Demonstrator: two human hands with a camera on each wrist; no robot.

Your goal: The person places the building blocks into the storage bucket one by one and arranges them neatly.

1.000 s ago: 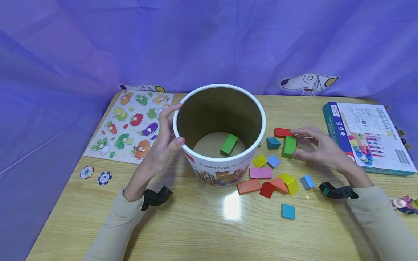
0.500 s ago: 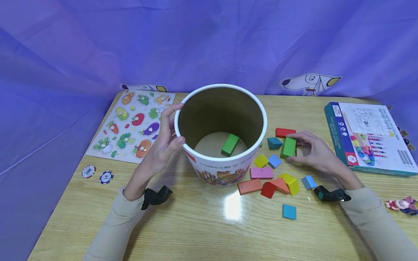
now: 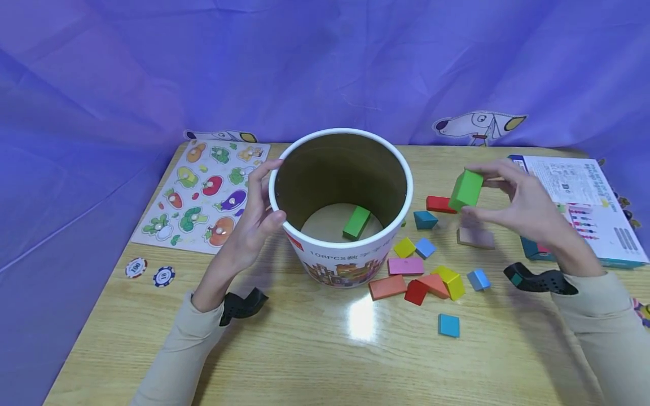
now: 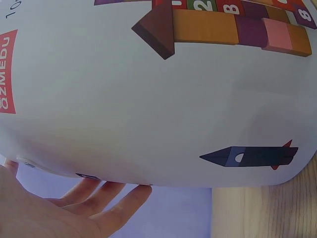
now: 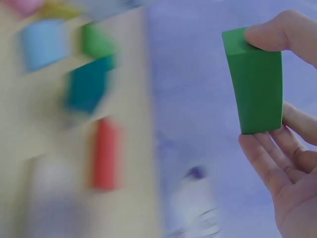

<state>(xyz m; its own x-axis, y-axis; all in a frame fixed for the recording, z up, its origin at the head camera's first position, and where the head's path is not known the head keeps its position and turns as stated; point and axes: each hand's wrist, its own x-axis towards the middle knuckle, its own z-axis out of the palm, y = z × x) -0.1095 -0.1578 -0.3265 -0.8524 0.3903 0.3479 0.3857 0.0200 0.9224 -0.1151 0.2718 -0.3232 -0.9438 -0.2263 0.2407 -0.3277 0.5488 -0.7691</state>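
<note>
My right hand (image 3: 530,206) pinches a green rectangular block (image 3: 466,190) between thumb and fingers, above the table. In the right wrist view, the thumb presses one end of the green block (image 5: 260,89) and fingertips support the other. My left hand (image 3: 249,231) touches the left outer side of a large white bucket (image 3: 350,246), thumb and fingers spread along its rim. The left wrist view shows fairly straight fingers (image 4: 119,203) against the printed bucket wall (image 4: 119,109). Inside the bucket lies another green block (image 3: 357,223).
Right of the bucket lie a red block (image 3: 440,204), a plain wood block (image 3: 475,238), a teal wedge (image 3: 425,220), a pink block (image 3: 405,266) and several others. A vegetable puzzle board (image 3: 203,194) and two chips (image 3: 163,276) are left; a flat box (image 3: 599,214) is right.
My right hand has lifted the green block off the table, up and to the right, uncovering the plain wood block. My left hand and the bucket stay in place.
</note>
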